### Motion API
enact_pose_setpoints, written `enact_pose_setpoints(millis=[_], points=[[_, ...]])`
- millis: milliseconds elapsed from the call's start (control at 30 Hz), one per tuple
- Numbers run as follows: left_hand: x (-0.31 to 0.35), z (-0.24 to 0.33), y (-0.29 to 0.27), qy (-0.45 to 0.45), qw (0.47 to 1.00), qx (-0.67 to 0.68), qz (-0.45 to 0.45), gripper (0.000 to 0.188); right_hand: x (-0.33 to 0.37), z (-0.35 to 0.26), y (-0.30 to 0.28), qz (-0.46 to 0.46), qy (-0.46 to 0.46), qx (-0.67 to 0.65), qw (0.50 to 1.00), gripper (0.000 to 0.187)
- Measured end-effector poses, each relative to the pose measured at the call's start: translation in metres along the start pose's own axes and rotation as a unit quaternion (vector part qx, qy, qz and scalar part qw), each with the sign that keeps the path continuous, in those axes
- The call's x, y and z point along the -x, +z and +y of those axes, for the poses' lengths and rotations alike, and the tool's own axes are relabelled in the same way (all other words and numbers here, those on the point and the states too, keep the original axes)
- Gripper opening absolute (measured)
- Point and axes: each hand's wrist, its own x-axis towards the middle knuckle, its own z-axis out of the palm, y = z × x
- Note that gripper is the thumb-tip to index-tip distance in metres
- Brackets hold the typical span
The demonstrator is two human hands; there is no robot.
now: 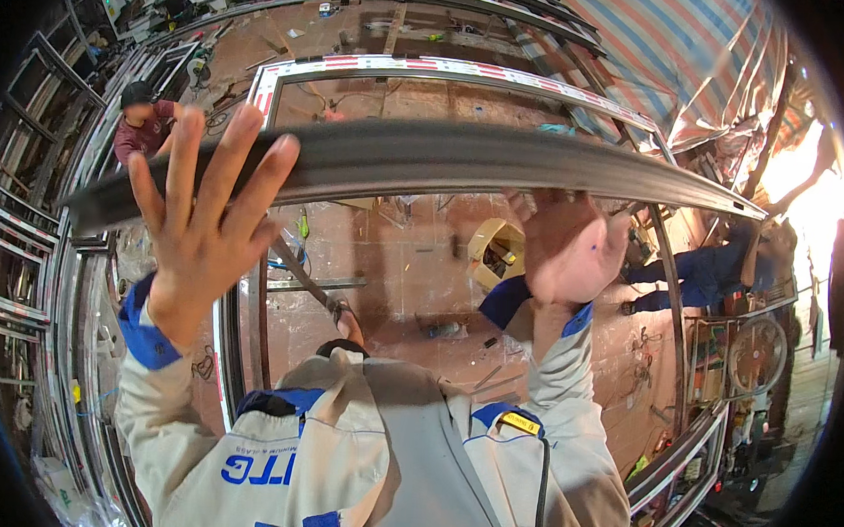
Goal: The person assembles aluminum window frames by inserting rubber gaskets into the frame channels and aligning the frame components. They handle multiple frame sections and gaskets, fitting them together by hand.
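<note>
A long dark metal profile spans the view from left to right, raised in front of me and above the floor. My left hand lies against its left part, back of the hand facing me, with the fingers stretched and spread across the dark face. Farther right, my right hand is under the lower edge of the profile, palm toward me and thumb out to the side. Its fingers reach up behind the profile, so their ends are mostly hidden.
A large frame with red-and-white tape stands beyond the profile. A yellowish tub sits on the tiled floor. One person is at left, another in dark blue at right, near a round fan. Frames line the left.
</note>
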Motion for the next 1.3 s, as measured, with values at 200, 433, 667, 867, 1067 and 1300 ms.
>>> enact_pose_setpoints(millis=[200, 433, 667, 867, 1067, 1300], points=[[-0.079, -0.087, 0.102, 0.049, 0.990, 0.028, 0.129, 0.097, -0.132, 0.021, 0.001, 0.016, -0.004, 0.033, 0.999, 0.080], [-0.063, -0.065, 0.220, -0.022, 0.930, 0.353, 0.102, 0.057, -0.284, 0.056, -0.059, 0.032, -0.035, 0.108, 0.993, 0.046], [0.051, 0.033, 0.333, -0.038, 0.848, 0.324, -0.418, 0.120, -0.419, 0.117, -0.126, 0.040, 0.010, 0.164, 0.986, 0.032], [0.067, 0.045, 0.397, -0.105, 0.810, 0.307, -0.488, 0.072, -0.537, 0.209, -0.238, 0.125, 0.085, 0.100, 0.983, 0.023], [0.064, 0.033, 0.433, -0.126, 0.802, 0.348, -0.470, 0.060, -0.625, 0.311, -0.449, -0.001, 0.045, 0.510, 0.859, 0.043], [0.052, 0.028, 0.443, -0.153, 0.748, 0.366, -0.532, 0.057, -0.609, 0.382, -0.502, 0.278, 0.261, 0.177, 0.907, 0.049]])
